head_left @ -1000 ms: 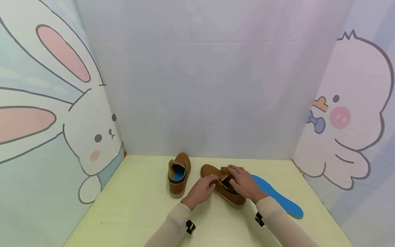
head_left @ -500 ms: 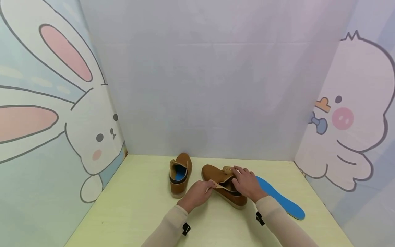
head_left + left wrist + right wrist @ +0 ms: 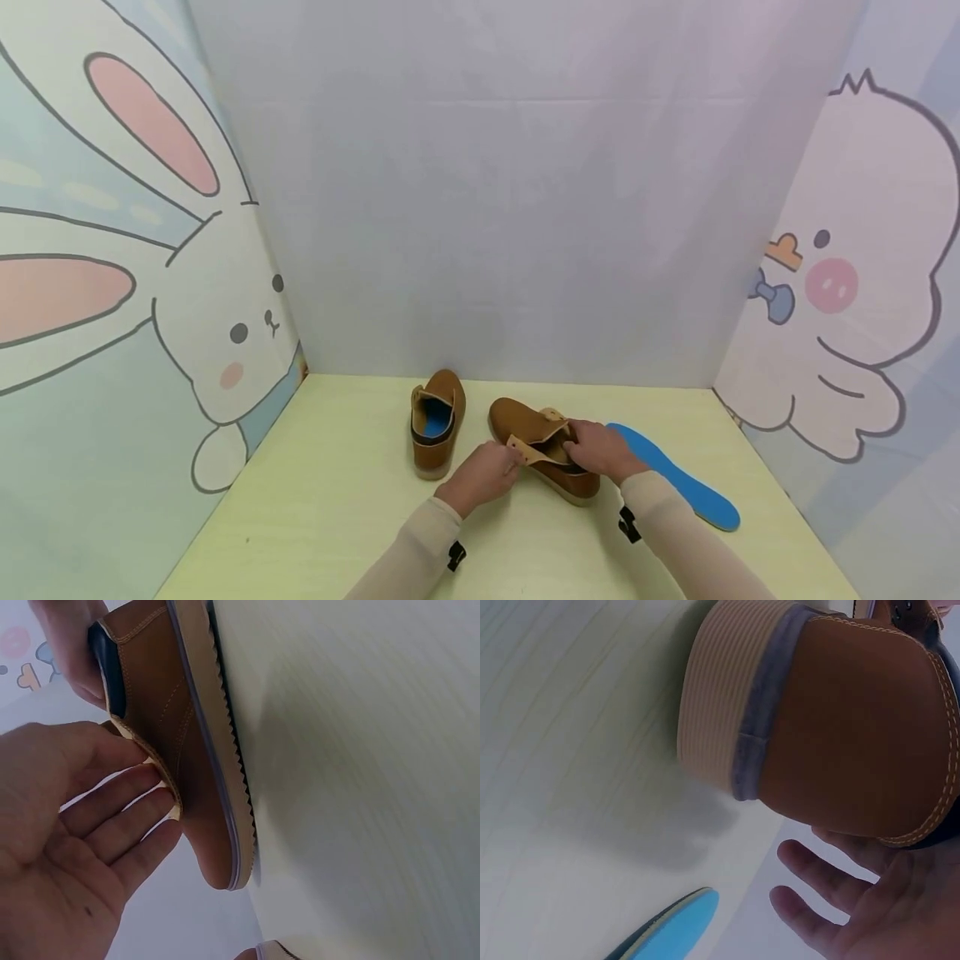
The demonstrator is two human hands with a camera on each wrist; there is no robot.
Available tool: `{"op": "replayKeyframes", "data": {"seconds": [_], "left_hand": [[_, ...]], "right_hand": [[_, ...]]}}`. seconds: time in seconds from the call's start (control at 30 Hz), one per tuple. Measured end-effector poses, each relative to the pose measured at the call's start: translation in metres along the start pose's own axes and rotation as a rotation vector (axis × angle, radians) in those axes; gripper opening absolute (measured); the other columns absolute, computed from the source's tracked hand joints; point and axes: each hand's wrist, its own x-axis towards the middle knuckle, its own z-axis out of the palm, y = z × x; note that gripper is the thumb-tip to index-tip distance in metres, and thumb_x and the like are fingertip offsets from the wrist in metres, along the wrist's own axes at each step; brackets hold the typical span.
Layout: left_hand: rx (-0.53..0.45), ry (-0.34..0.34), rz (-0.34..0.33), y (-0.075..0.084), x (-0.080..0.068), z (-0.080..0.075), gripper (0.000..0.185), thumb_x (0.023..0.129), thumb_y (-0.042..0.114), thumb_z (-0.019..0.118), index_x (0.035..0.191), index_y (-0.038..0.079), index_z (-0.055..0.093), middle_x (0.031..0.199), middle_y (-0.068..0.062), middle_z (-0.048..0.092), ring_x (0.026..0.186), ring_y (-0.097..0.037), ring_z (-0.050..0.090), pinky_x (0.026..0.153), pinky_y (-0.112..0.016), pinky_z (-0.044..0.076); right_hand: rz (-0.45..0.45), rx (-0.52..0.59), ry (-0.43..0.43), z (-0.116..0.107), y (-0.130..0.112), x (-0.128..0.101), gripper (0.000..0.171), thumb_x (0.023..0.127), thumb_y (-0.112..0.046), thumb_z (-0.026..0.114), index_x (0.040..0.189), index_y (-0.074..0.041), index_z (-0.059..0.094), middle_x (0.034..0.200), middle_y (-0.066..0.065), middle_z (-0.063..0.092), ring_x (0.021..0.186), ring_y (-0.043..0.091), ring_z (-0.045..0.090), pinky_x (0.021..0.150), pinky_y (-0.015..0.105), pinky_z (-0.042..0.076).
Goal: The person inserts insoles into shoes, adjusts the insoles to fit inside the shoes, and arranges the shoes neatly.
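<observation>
A brown leather shoe (image 3: 517,421) with a dark collar lies slantwise on the table, toe pointing to the far left. My left hand (image 3: 483,477) pinches its near lace flap and holds it outward; in the left wrist view the fingertips (image 3: 161,832) meet the flap's edge. At the far side of the opening, my right hand (image 3: 602,450) grips the upper, thumb by the inside of the shoe. The right wrist view shows the heel (image 3: 847,735) with fingers beyond it, the thumb hidden. Tan lining shows inside the shoe.
A matching brown shoe (image 3: 433,458) with a blue insole inside stands to the left. Another blue insole (image 3: 678,482) lies on the pale yellow table (image 3: 315,500) at the right. Walls with cartoon animals (image 3: 225,325) enclose the table's back and sides.
My left hand has taken hold of the near flap and pulled it outward, widening the opening. The right fingers have shifted slightly back along the far flap. The other shoe and loose insole stay put.
</observation>
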Motion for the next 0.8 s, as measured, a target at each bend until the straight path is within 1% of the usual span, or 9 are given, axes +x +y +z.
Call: {"op": "replayKeyframes", "data": {"seconds": [0.1,0.2,0.27,0.4,0.53,0.6,0.67,0.73,0.8], "left_hand": [[0.056,0.008,0.016,-0.001,0.001,0.004,0.014,0.095,0.008,0.071,0.100,0.014,0.082,0.090,0.010,0.071,0.076,0.001,0.062,0.069,-0.015,0.050],[0.087,0.016,0.022,-0.001,0.001,0.008,0.013,0.094,0.009,0.074,0.100,0.017,0.083,0.088,0.011,0.070,0.074,0.003,0.058,0.067,-0.013,0.047],[0.099,0.020,0.025,-0.001,0.001,0.011,0.014,0.094,0.009,0.074,0.101,0.017,0.083,0.088,0.010,0.071,0.074,0.002,0.058,0.066,-0.013,0.046],[0.127,0.029,0.031,0.002,0.002,0.014,0.012,0.093,0.010,0.075,0.100,0.016,0.082,0.089,0.007,0.072,0.076,-0.002,0.063,0.066,-0.016,0.050],[0.126,0.033,0.031,0.005,0.003,0.012,0.010,0.095,0.010,0.072,0.097,0.014,0.081,0.086,0.007,0.072,0.072,-0.001,0.061,0.063,-0.017,0.050],[0.067,0.037,-0.017,0.006,0.005,0.010,0.010,0.097,0.012,0.070,0.096,0.013,0.080,0.079,0.007,0.069,0.064,0.000,0.055,0.058,-0.017,0.047],[-0.012,0.053,-0.093,0.007,0.008,0.007,0.012,0.098,0.013,0.067,0.095,0.012,0.079,0.074,0.008,0.066,0.058,0.001,0.049,0.053,-0.017,0.043],[-0.087,0.092,-0.178,0.009,0.012,0.003,0.013,0.099,0.014,0.066,0.097,0.012,0.078,0.073,0.009,0.064,0.055,0.000,0.046,0.050,-0.018,0.040],[-0.144,0.134,-0.237,0.012,0.018,-0.001,0.013,0.100,0.016,0.065,0.100,0.011,0.077,0.077,0.007,0.066,0.055,0.000,0.047,0.050,-0.019,0.041]], "right_hand": [[0.020,0.036,-0.019,0.000,-0.001,0.000,0.032,0.100,-0.031,0.059,0.122,-0.009,0.065,0.097,0.002,0.065,0.074,0.018,0.057,0.066,0.042,0.047],[0.020,0.044,-0.024,0.001,-0.002,0.000,0.037,0.099,-0.041,0.060,0.118,-0.010,0.067,0.097,0.002,0.066,0.075,0.018,0.059,0.067,0.043,0.049],[0.015,0.038,-0.029,0.001,-0.003,0.000,0.048,0.096,-0.052,0.061,0.117,-0.009,0.067,0.098,0.003,0.067,0.077,0.020,0.062,0.067,0.044,0.052],[0.011,0.001,-0.035,0.000,-0.006,-0.001,0.087,0.083,-0.076,0.062,0.132,-0.005,0.064,0.110,0.012,0.069,0.087,0.029,0.067,0.071,0.048,0.056],[0.022,-0.061,-0.040,0.002,-0.009,-0.002,0.110,0.075,-0.087,0.060,0.144,-0.002,0.055,0.126,0.020,0.064,0.102,0.039,0.066,0.080,0.054,0.055],[0.030,-0.072,-0.042,0.004,-0.010,-0.003,0.112,0.075,-0.087,0.059,0.146,-0.001,0.052,0.132,0.022,0.061,0.107,0.042,0.064,0.084,0.055,0.054],[0.030,-0.066,-0.044,0.005,-0.010,-0.003,0.110,0.076,-0.084,0.061,0.146,-0.001,0.052,0.134,0.023,0.059,0.108,0.043,0.063,0.085,0.057,0.053],[0.033,-0.049,-0.051,0.005,-0.010,-0.004,0.109,0.077,-0.083,0.062,0.147,0.000,0.050,0.137,0.024,0.056,0.110,0.045,0.062,0.086,0.057,0.053],[0.034,-0.033,-0.061,0.006,-0.010,-0.004,0.110,0.077,-0.083,0.061,0.148,0.000,0.049,0.140,0.024,0.054,0.111,0.045,0.062,0.087,0.058,0.053]]}}
